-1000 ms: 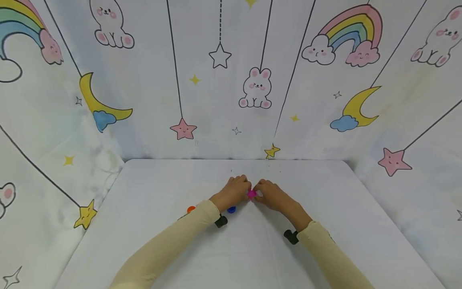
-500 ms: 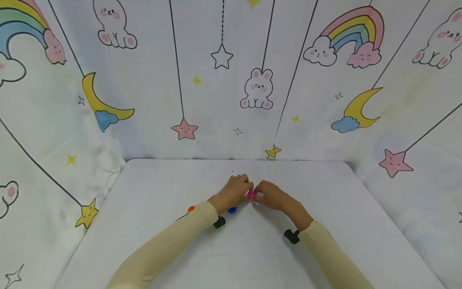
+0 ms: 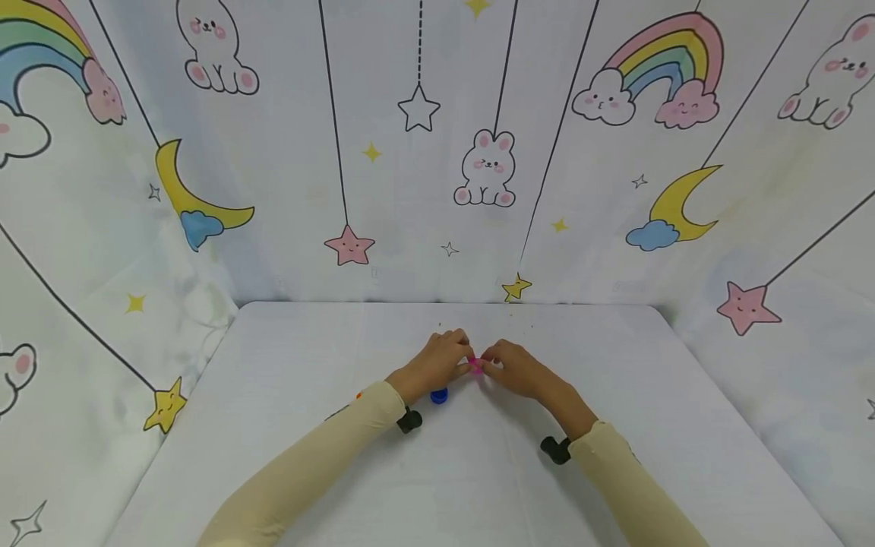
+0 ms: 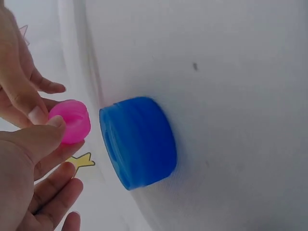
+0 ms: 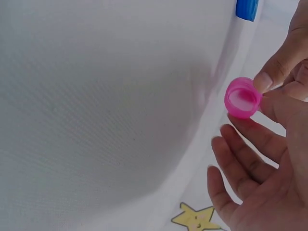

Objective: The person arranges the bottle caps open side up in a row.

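A small round pink plastic cap (image 3: 476,367) is held between both hands over the far middle of the table. My left hand (image 3: 436,363) pinches its side between thumb and fingers, the other fingers loosely spread in the left wrist view. From the opposite side my right hand (image 3: 517,371) pinches it too. The right wrist view shows the hollow inside of the pink cap (image 5: 242,113). Just below my left hand, a larger blue cap (image 3: 439,396) rests on the table, large and near in the left wrist view.
Mostly hidden behind the left sleeve (image 3: 328,460), a bit of an orange thing (image 3: 358,395) shows on the white table (image 3: 472,486). Printed white cloth (image 3: 410,190) hangs along the table's back and sides. A black wrist camera (image 3: 555,450) sits at each wrist.
The left hand and forearm have shifted slightly left, covering more of the orange thing. The pink cap has turned a little between the fingers, and both hands keep hold of it.
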### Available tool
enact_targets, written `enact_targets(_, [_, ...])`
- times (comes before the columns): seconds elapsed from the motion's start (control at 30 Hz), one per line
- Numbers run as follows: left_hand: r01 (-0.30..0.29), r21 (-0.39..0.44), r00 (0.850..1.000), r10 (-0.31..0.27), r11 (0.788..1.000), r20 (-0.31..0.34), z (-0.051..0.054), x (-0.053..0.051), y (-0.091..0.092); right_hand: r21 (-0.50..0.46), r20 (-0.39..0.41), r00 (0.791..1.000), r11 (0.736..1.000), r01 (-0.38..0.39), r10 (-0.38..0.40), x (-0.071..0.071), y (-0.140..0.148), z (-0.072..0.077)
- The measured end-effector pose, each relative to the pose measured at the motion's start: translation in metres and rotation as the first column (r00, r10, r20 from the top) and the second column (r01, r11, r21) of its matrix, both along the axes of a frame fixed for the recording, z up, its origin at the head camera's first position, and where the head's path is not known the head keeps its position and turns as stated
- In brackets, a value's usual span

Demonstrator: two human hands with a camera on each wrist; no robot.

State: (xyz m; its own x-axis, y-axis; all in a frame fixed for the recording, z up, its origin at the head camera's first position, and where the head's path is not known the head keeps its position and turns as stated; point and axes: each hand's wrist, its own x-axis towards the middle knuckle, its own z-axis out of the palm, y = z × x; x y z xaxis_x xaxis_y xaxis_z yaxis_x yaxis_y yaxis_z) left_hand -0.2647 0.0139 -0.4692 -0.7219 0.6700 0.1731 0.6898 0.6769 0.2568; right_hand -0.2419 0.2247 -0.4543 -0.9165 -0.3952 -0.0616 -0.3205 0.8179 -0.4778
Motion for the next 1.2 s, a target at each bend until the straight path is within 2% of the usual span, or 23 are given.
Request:
enact_targets(0.13, [-0.029, 0.05, 0.994, 0.023, 0.998, 0.105, -0.001, -0.002, -0.003, 0.015, -0.057, 0.998, 1.0, -0.021, 0.022, 0.004, -0.002, 0.002])
enact_targets(0.33, [-0.055, 0.133, 0.967, 0.019, 0.99, 0.256, 0.0, -0.008, -0.008, 0.027, -0.14, 0.988, 0.998, -0.056, 0.059, 0.008, -0.004, 0.002])
enact_targets(0.43, [-0.08, 0.188, 0.94, 0.011, 0.979, 0.341, 0.0, -0.011, -0.012, 0.022, -0.167, 0.984, 0.998, -0.061, 0.064, 0.009, -0.005, 0.002])
enact_targets(0.57, [-0.117, 0.253, 0.89, -0.012, 0.961, 0.456, 0.0, -0.017, -0.017, 0.032, -0.186, 0.981, 0.998, -0.051, 0.056, 0.01, -0.007, 0.003])
enact_targets(0.77, [-0.118, 0.277, 0.828, -0.059, 0.954, 0.558, 0.001, -0.021, -0.023, 0.055, -0.201, 0.978, 0.998, -0.041, 0.051, 0.01, -0.008, 0.004])
enact_targets(0.83, [-0.118, 0.277, 0.812, -0.068, 0.954, 0.58, 0.002, -0.02, -0.023, 0.054, -0.195, 0.98, 0.998, -0.04, 0.05, 0.01, -0.008, 0.005])
enact_targets(0.9, [-0.115, 0.267, 0.815, -0.063, 0.957, 0.576, 0.002, -0.019, -0.023, 0.054, -0.195, 0.979, 0.998, -0.045, 0.055, 0.011, -0.008, 0.004])
enact_targets(1.1, [-0.082, 0.286, 0.861, -0.077, 0.955, 0.502, -0.004, -0.015, -0.023, 0.04, -0.175, 0.982, 0.997, -0.063, 0.069, 0.011, -0.008, 0.005])
enact_targets(1.2, [-0.079, 0.289, 0.866, -0.078, 0.954, 0.494, -0.006, -0.012, -0.024, 0.038, -0.156, 0.985, 0.997, -0.061, 0.067, 0.011, -0.008, 0.005])
